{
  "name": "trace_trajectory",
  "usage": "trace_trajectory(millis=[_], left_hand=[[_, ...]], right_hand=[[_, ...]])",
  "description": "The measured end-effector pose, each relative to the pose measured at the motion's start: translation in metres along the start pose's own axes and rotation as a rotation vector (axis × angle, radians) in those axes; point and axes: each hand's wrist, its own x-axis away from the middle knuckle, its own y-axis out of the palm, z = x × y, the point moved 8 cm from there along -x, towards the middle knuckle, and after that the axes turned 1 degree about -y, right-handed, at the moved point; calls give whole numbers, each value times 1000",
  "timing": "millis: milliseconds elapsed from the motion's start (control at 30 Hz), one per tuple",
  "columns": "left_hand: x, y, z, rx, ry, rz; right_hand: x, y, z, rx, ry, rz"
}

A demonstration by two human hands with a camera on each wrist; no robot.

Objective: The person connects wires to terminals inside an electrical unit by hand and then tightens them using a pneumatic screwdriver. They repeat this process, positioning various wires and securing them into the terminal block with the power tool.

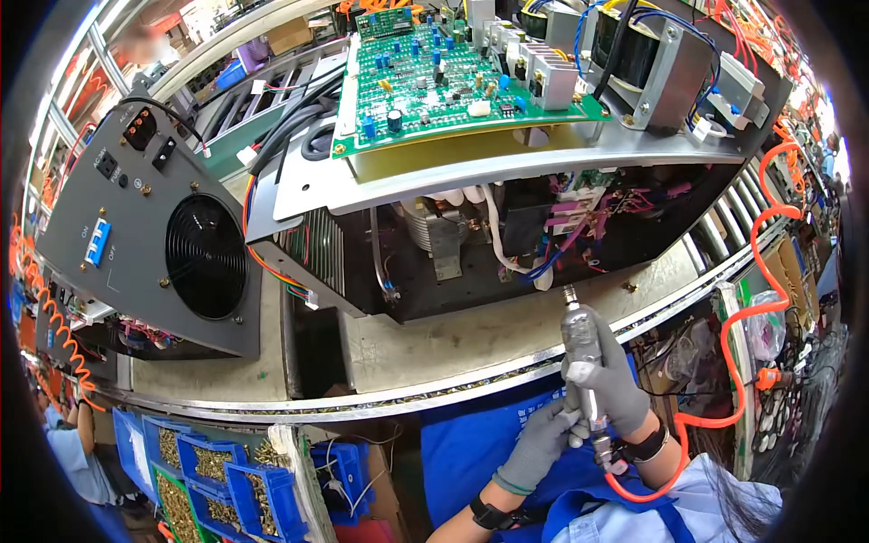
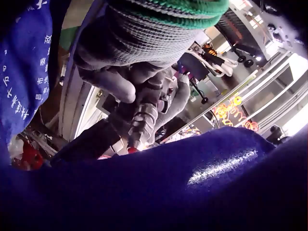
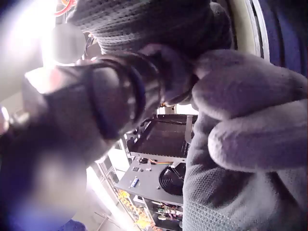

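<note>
An air screwdriver (image 1: 582,348) with a taped body stands nearly upright in the head view, tip toward the open machine housing (image 1: 425,294). My right hand (image 1: 617,385), in a grey glove, grips its body. Lower down, the gloved left hand (image 1: 536,445) has its fingers curled at the tool's lower end, near the hose fitting. The left wrist view shows that hand's fingers (image 2: 115,85) around the metal fitting (image 2: 143,120). Close up in the right wrist view, the tool (image 3: 115,91) is blurred, with gloved fingers (image 3: 260,139) beside it.
A green circuit board (image 1: 444,86) sits on top of the housing. To the left stands a second grey housing (image 1: 136,208) with a round fan grille. An orange air hose (image 1: 724,362) loops on the right. Blue bins (image 1: 213,462) of screws sit below the metal-edged bench (image 1: 425,362).
</note>
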Motion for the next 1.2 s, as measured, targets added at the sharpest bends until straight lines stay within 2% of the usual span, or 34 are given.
trace_trajectory(millis=[33,67,100,133,167,233,267,300,333,367,433,500,567,633,667,700,767,833,933,967,1033,1100,1167,1200], left_hand=[[1,-1,1,49,19,-28],[0,0,-3,49,20,-27],[-2,-5,-8,76,10,63],[-3,-11,-12,104,1,153],[-2,-10,-11,107,4,150],[1,-3,1,-414,118,112],[0,-6,-2,-407,118,109],[-3,-8,-9,-132,71,70],[-4,-7,-14,144,23,30],[-2,-8,-13,151,25,28],[11,16,11,18,7,-65],[15,24,22,-44,10,-18],[18,22,23,-146,-15,30],[22,26,29,-132,35,18],[24,26,32,-122,81,7],[24,25,31,-117,76,8],[20,25,32,-211,126,-18],[15,21,25,-231,88,-19],[5,9,11,-106,59,-38],[2,4,6,-103,51,-41],[-4,-7,-1,4,78,-49],[-7,-12,-5,8,72,-39],[-7,-15,-4,62,86,14],[-6,-14,-5,126,76,103]], right_hand=[[0,3,-7,189,-106,39],[2,9,-9,204,-3,43],[2,11,-10,205,-4,41],[2,13,-15,349,-52,50],[2,14,-20,495,-100,57],[1,14,-19,472,-127,62],[1,13,-20,443,-154,68],[2,12,-22,450,-153,67],[3,8,-14,190,-27,50],[5,8,-6,-70,101,33],[8,10,-4,-142,134,-12],[11,20,-2,-566,163,-124],[12,23,3,-620,165,-109],[9,34,1,-1054,178,-319],[9,37,0,-1059,149,-586],[10,42,0,-1132,264,-384],[8,35,9,-1150,231,-401],[10,37,8,-1052,229,-511],[6,24,8,-638,168,-241],[12,19,5,-523,145,-55],[5,11,9,-219,95,-34],[-1,5,16,-33,49,40],[2,17,3,94,48,96],[-1,16,5,156,-24,143]])
